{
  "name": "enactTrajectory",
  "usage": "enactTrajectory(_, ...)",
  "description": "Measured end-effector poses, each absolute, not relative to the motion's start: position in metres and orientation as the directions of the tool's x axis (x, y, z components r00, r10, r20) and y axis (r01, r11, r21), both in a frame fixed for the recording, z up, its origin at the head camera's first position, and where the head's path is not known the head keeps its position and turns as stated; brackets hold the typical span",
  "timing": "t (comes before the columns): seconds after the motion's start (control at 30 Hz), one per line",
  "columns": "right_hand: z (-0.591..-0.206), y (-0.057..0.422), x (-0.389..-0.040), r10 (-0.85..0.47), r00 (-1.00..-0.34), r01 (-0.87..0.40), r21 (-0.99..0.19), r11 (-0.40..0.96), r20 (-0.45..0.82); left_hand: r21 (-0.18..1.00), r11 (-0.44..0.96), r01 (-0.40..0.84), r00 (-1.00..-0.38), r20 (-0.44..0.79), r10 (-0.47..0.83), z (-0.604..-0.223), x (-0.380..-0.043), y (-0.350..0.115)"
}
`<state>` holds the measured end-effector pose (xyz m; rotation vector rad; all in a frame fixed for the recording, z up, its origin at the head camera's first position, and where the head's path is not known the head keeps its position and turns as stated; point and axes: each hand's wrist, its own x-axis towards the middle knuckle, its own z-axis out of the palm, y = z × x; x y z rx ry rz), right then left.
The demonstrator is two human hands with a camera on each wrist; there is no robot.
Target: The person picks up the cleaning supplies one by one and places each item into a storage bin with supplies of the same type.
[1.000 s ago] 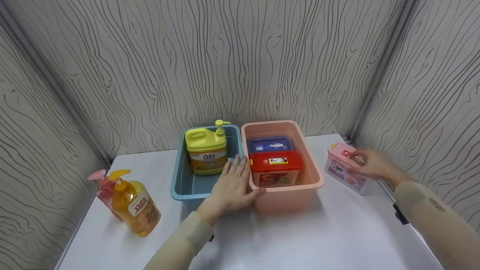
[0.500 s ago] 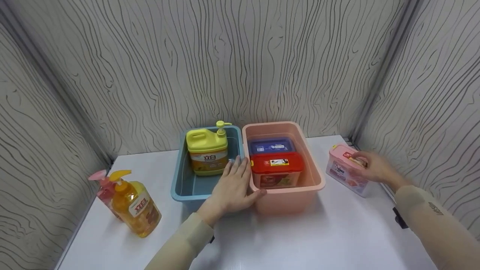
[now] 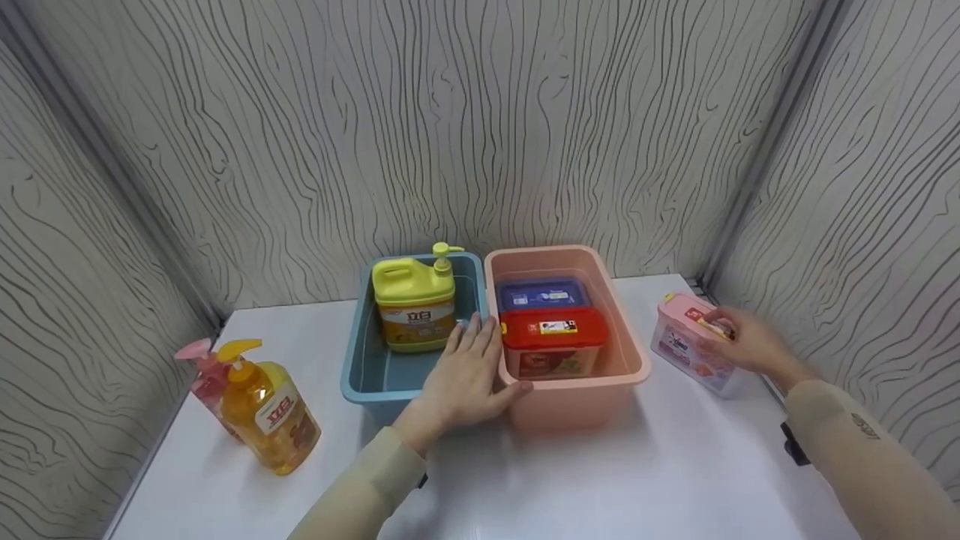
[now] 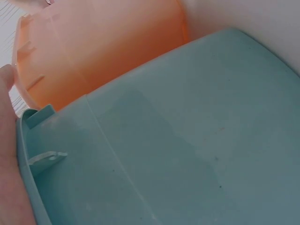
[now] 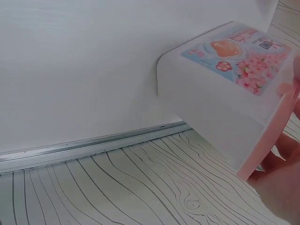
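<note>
My left hand (image 3: 465,375) rests, fingers extended, across the adjoining rims of a blue bin (image 3: 379,395) and a pink bin (image 3: 570,409). The left wrist view shows the bins' outer walls, with the hand (image 4: 9,159) at the edge. On the right, my right hand (image 3: 754,345) grips the pink lid of a translucent detergent box (image 3: 682,345). In the right wrist view, thumb and fingers hold the lid edges of this box (image 5: 211,93), whose label shows blossoms. Inside the pink bin sit a red-lidded box (image 3: 559,330) and a blue-lidded box (image 3: 544,292).
The blue bin holds a yellow pump jug (image 3: 415,304). At the table's left stand an amber pump bottle (image 3: 274,420) and a pink pump bottle (image 3: 210,382), with a yellow-green thing partly hidden behind. Patterned wall panels (image 3: 480,135) enclose the white table (image 3: 525,487).
My right hand shifts very slightly on the lid of the detergent box, which stays at nearly the same spot. The left hand and the bins have not visibly moved.
</note>
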<state>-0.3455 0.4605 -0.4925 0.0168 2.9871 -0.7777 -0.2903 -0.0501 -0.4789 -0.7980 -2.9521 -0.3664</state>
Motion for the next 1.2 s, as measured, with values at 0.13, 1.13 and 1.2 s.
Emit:
enactTrajectory(0.13, -0.4977, 0.4591, -0.3439, 0.009, -0.999, 0.03, -0.513, 0.858, -0.044, 0.214, 0.839, 0.501, -0.866, 0.116, 0.487, -0.4788, -0.2894, -0.0511)
enactTrajectory(1.13, -0.4989, 0.4534, -0.3412, 0.046, -0.999, 0.045, -0.535, 0.844, -0.01, 0.236, 0.834, 0.499, -0.867, 0.112, 0.486, -0.4781, -0.2894, -0.0513)
enactTrajectory(1.2, -0.4994, 0.453, -0.3409, 0.053, -0.999, 0.05, -0.53, 0.846, -0.01, 0.233, 0.835, 0.498, -0.867, 0.11, 0.486, -0.4778, -0.2893, -0.051)
